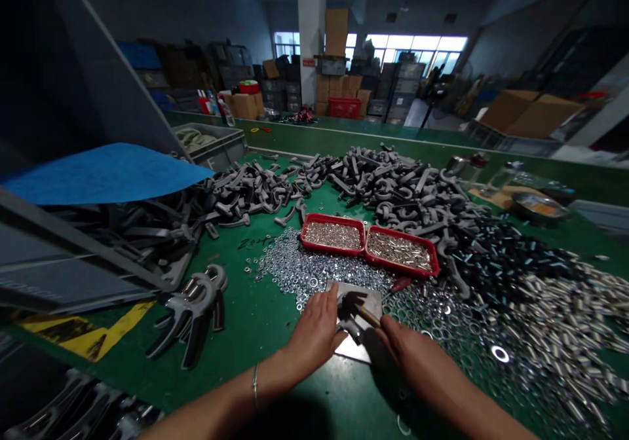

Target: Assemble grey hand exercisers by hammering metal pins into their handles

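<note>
In the head view my right hand (405,347) is closed round the wooden handle of a hammer (368,316). Its dark head lies over a square metal plate (374,301) on the green bench. My left hand (315,327) grips a grey curved clamp part (350,328) against that plate, just below the hammer head. Hand and hammer partly hide this part, and I cannot tell whether the head touches it. Beyond the plate, two red trays (364,251) hold tiny metal pins. Loose metal nuts and washers (289,271) spread around the plate.
Grey and black handle parts (393,184) are heaped at the back. Black screws (506,256) and silver cylinders (555,309) pile up at right. Several assembled clamps (191,312) lie at left, beside a grey crate (88,256). Jars (504,177) and a bowl (540,205) stand far right.
</note>
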A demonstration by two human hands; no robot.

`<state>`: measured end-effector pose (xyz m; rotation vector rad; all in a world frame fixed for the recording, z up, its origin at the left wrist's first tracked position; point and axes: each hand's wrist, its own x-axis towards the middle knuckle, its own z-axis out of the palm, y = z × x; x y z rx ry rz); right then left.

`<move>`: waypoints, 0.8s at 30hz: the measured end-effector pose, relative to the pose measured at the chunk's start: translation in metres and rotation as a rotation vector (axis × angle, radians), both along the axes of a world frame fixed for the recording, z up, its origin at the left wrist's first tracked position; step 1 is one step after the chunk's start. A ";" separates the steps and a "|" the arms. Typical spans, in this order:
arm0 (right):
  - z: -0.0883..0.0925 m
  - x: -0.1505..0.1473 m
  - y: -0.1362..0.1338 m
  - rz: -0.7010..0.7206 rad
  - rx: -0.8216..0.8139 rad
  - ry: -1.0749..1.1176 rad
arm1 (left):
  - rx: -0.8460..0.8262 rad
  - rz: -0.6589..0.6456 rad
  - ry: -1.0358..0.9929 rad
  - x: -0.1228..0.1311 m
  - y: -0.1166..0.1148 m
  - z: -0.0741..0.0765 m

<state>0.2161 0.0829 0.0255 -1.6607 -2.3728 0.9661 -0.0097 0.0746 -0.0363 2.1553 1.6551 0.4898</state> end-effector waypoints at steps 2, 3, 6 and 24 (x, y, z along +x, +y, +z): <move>-0.005 0.002 0.002 -0.007 -0.058 0.134 | 0.019 0.000 0.008 0.000 0.002 0.001; -0.009 0.009 0.001 -0.059 -0.118 0.219 | 0.025 -0.001 -0.001 0.000 0.003 0.002; -0.025 0.046 -0.008 -0.381 -0.337 0.363 | -0.025 0.015 -0.127 -0.003 0.007 0.008; -0.055 0.017 0.095 -0.476 0.324 -0.343 | -0.011 0.005 -0.131 -0.004 -0.005 -0.001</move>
